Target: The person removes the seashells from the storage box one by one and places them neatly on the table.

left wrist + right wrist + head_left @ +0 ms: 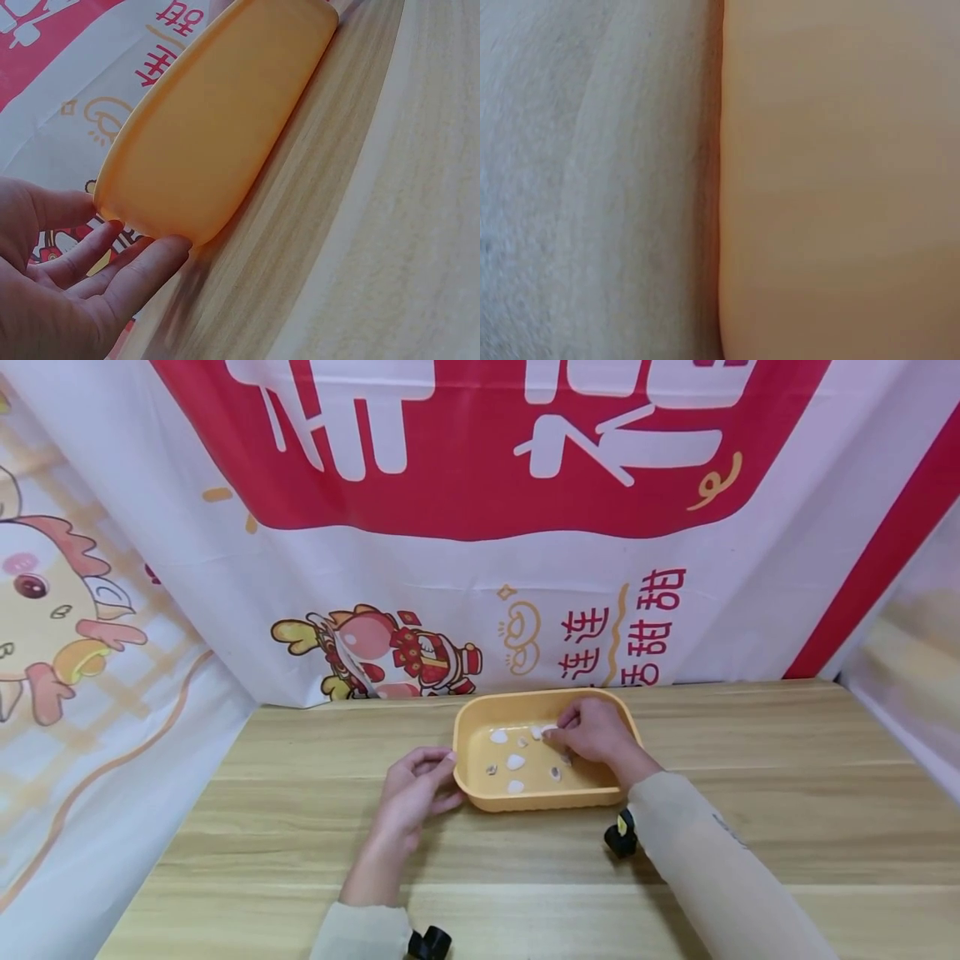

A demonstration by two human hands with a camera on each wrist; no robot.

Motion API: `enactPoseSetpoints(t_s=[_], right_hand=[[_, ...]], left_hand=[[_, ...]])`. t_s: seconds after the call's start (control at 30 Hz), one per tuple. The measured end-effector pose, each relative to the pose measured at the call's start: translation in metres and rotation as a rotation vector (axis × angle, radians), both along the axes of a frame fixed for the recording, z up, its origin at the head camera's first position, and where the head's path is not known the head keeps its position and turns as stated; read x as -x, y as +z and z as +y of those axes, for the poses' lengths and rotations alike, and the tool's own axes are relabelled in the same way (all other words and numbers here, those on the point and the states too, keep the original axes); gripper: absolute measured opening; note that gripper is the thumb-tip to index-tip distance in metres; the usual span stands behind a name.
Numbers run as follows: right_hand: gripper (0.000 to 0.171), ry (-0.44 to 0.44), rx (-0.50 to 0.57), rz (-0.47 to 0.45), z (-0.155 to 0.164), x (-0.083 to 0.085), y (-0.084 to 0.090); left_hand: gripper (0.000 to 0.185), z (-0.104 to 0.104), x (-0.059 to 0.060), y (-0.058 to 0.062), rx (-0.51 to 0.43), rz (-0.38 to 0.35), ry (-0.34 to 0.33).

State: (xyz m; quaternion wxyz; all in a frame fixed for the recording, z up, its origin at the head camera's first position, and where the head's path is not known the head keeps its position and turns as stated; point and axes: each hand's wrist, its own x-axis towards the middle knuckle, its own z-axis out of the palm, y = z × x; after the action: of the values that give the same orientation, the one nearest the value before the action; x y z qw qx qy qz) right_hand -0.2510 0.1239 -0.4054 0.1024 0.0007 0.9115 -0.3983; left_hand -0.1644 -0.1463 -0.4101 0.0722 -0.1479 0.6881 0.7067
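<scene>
Head view showed my right hand point(592, 735) pinching a shell point(546, 730) at the tray's point(540, 799) twelve o'clock; my left hand point(416, 789), fingers relaxed, steadied its nine o'clock wall. I judged several shells remained inside.

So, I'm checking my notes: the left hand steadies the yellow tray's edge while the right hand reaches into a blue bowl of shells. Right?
Not quite. The right hand reaches into the same yellow tray, among the shells; no blue bowl appears. The head view shows it. The left hand does steady the tray's edge.
</scene>
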Motion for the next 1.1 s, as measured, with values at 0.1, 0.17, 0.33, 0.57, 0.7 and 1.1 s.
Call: enactPoseSetpoints(t_s=[0.1,0.17,0.33,0.57,0.7,1.1], right_hand=[[0.027,0.009,0.014,0.008,-0.001,0.0,0.001],[0.027,0.017,0.017,0.019,-0.001,0.0,0.002],[0.027,0.043,0.041,0.044,-0.001,0.001,0.004],[0.026,0.063,0.095,0.039,0.0,-0.001,0.009],[0.025,0.078,0.141,0.064,0.002,-0.004,0.018],[0.023,0.219,0.17,0.232,0.001,-0.032,0.052]], left_hand=[[0.031,-0.001,0.0,0.0,-0.004,-0.001,0.004],[0.031,-0.001,0.001,0.0,-0.006,0.001,0.006],[0.031,-0.001,0.001,0.001,-0.009,0.008,0.01],[0.033,-0.001,-0.001,0.001,-0.012,0.006,-0.002],[0.034,0.0,-0.002,0.002,-0.016,0.004,0.006],[0.033,0.0,-0.002,0.003,-0.022,0.028,-0.007]])
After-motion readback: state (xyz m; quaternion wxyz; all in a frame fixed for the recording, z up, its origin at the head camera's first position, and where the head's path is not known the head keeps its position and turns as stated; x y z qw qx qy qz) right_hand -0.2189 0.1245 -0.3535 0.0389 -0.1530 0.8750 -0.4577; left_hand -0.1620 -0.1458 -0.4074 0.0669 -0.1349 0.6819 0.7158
